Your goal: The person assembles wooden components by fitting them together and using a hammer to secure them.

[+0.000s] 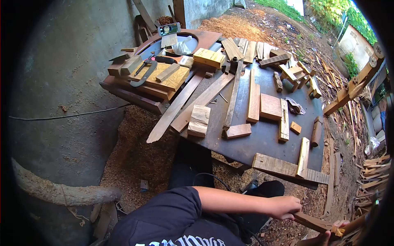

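Note:
My left hand (284, 207) reaches across my body to the lower right, its fingers closed round the near end of a brown wooden strip (312, 222). At the bottom right edge, my right hand (325, 237) is partly cut off, with its fingers wrapped round the same strip farther along. A small yellow-orange piece (339, 231) shows by the right fingers; I cannot make out what it is. The strip is held off to the side of the dark workbench (221, 137), below its near right corner. Its far end is lost in the dark rim of the view.
Wood blocks and offcuts, among them a square block (271, 106), lie over the bench. A C-clamp (144, 74) sits on a carved board at the left. A phone (169, 29) is propped behind. A post (353, 85) stands right; a log (67, 193) lies left.

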The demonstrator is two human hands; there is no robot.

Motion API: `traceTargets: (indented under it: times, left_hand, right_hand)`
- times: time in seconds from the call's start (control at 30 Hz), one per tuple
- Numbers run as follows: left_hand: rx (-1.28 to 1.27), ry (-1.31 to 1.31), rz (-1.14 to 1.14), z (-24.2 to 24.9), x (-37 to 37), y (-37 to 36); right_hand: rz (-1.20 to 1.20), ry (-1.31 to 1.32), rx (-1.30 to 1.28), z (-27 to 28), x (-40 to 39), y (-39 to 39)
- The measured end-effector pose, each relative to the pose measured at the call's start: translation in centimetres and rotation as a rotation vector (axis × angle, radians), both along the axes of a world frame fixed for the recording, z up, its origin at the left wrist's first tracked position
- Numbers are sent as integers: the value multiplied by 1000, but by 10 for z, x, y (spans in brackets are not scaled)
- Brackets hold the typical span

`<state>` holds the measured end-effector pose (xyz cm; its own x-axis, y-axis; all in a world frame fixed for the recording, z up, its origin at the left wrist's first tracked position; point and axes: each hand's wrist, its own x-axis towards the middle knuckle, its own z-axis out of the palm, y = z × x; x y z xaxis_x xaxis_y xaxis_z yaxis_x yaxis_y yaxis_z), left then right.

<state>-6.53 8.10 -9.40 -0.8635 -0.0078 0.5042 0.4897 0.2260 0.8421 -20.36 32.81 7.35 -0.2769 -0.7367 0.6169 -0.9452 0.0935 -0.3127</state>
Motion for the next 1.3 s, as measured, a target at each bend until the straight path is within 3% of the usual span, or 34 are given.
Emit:
traceTargets:
  times: [0.17, 0.2, 0.3, 0.43, 0.6, 1.0, 1.3]
  left_hand:
    - [8, -13, 57, 1, 2, -14]
    - [-19, -19, 96, -3, 2, -17]
    - [-56, -113, 134, -8, 7, -23]
    - [-55, -84, 173, -20, 9, -22]
    - [-6, -227, 125, -18, 5, -22]
    - [119, -298, -73, -37, -10, -26]
    - [239, -433, -87, -46, -5, -26]
  right_hand:
    - [-182, -659, -228, -23, 36, -8]
    - [-157, -553, -194, -28, 32, -9]
    - [-193, -710, -260, -31, 54, -33]
    - [-159, -650, -239, -30, 61, -51]
    - [-176, -826, -262, -20, 70, -66]
    - [-188, -754, -224, -25, 57, -73]
    - [-173, -950, -221, -33, 50, -75]
